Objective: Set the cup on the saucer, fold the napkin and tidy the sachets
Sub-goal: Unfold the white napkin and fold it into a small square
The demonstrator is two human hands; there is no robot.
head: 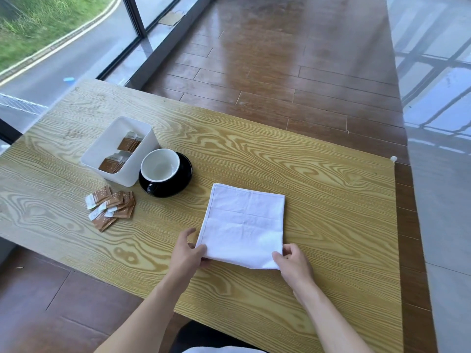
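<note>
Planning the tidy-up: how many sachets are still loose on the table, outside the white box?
About 6, though overlaps may hide more. All lie in one overlapping pile of sachets on the table, just near of the white box and left of the saucer.

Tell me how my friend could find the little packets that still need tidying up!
Start at the white box on the left side of the wooden table, beside the black cup. Just in front of it, nearer the person, loose sachets lie in a small heap on the bare wood. They are brown and white like those inside the box, but scattered flat, not standing in rows.
</note>
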